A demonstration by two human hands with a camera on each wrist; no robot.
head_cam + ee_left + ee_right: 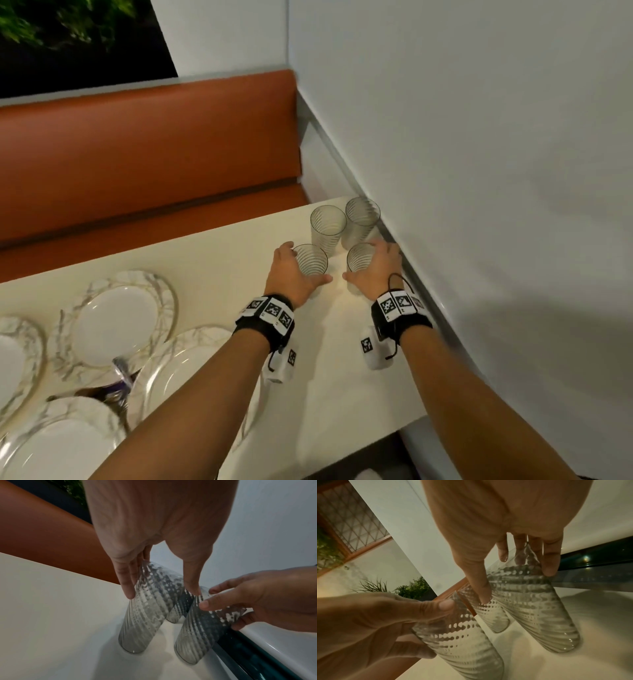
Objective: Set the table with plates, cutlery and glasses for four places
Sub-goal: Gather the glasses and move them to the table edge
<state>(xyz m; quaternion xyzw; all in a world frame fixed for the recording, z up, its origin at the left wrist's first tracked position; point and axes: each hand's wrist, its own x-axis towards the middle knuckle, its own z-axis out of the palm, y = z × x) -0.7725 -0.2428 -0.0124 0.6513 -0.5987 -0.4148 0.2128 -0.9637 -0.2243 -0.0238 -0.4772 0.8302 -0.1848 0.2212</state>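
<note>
Four ribbed clear glasses stand grouped at the far right corner of the cream table [212, 260]. My left hand [306, 263] grips the near-left glass [313, 265] between fingers and thumb; the left wrist view shows that hand [161, 592] around this glass [145, 615], whose base is on the table. My right hand [363, 262] holds the near-right glass [358, 257] the same way, as the right wrist view shows of the hand [517, 585] and its glass [530, 608]. Behind them stand two more glasses [328, 226] [362, 219]. Marbled plates [116, 318] lie at the left.
A white wall [479, 171] runs along the table's right edge, close to my right hand. An orange bench back [147, 147] stands beyond the far edge. Cutlery [120, 377] lies among several plates at the near left. The near table edge [342, 448] is close below my forearms.
</note>
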